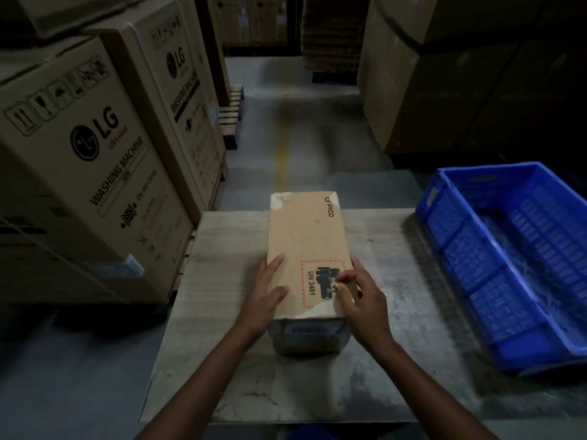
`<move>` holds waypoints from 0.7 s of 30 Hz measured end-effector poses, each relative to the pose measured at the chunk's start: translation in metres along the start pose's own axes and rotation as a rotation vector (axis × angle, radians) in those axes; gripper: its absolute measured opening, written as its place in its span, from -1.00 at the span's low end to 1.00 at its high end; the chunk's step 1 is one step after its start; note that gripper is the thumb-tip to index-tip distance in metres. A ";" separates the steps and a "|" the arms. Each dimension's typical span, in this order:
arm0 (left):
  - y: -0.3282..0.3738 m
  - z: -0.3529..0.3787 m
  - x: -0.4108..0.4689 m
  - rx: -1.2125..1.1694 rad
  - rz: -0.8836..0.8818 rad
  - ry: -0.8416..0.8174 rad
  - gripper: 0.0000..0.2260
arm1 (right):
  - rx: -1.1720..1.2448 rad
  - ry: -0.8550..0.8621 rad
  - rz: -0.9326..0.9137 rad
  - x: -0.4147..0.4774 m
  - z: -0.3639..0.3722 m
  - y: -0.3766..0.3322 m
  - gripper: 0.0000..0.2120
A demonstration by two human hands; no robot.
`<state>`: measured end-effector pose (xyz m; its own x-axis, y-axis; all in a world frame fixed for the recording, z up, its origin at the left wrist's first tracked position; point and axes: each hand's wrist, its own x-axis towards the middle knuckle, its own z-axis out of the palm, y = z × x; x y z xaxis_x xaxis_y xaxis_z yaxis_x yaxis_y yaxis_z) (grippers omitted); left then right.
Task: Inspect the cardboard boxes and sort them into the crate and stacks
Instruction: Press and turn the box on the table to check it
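Left hand (266,293) lies flat on the cardboard box (305,236); right hand (362,300) grips its right edge. Blue crate (444,236) sits rightward, tall cartons (95,173) stand leftward.

I see a pale, scuffed wooden table (216,249) below me. Off its left edge stand tall brown LG washing-machine cartons (85,173) on dark wooden pallets (232,112). Beyond its far edge, a yellow painted line (282,160) crosses the grey concrete floor (320,128).

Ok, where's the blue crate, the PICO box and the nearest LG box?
blue crate (457,246), head view, left wall
PICO box (305,236), head view, top face
nearest LG box (95,179), head view, printed side
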<state>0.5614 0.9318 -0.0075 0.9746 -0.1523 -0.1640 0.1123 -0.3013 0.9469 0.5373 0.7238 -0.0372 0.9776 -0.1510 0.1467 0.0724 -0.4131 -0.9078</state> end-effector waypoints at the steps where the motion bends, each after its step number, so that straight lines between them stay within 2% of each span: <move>1: -0.002 -0.001 0.000 0.135 0.031 0.024 -0.54 | -0.067 -0.011 -0.021 0.001 0.000 -0.002 -0.88; 2: -0.003 -0.002 0.001 0.303 0.088 0.076 -0.54 | -0.165 -0.016 -0.049 0.003 -0.002 -0.004 -0.87; 4: -0.004 -0.004 0.004 0.631 0.296 0.171 -0.53 | -0.378 -0.030 -0.121 0.009 -0.006 -0.008 -0.71; 6: -0.002 -0.002 0.006 0.797 0.421 0.124 -0.45 | -0.499 -0.110 -0.186 0.015 -0.006 -0.016 -0.58; 8: 0.000 0.004 0.008 0.899 0.373 0.015 -0.38 | -0.644 -0.232 -0.222 0.019 -0.004 -0.023 -0.43; 11: -0.004 0.008 0.011 0.980 0.294 -0.040 -0.32 | -0.807 -0.340 -0.233 0.022 -0.004 -0.024 -0.31; 13: -0.008 0.007 0.013 0.962 0.304 -0.025 -0.34 | -0.788 -0.343 -0.160 0.026 -0.005 -0.024 -0.26; 16: -0.015 0.005 0.016 0.910 0.304 0.000 -0.38 | -0.738 -0.282 -0.144 0.024 0.001 -0.023 -0.28; 21: -0.001 0.003 0.020 0.982 0.261 -0.047 -0.38 | -0.860 -0.392 -0.177 0.030 -0.012 -0.035 -0.35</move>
<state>0.5800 0.9257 -0.0122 0.9349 -0.3545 -0.0150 -0.3324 -0.8899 0.3125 0.5618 0.7234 0.0038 0.9743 0.2231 -0.0296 0.2077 -0.9421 -0.2633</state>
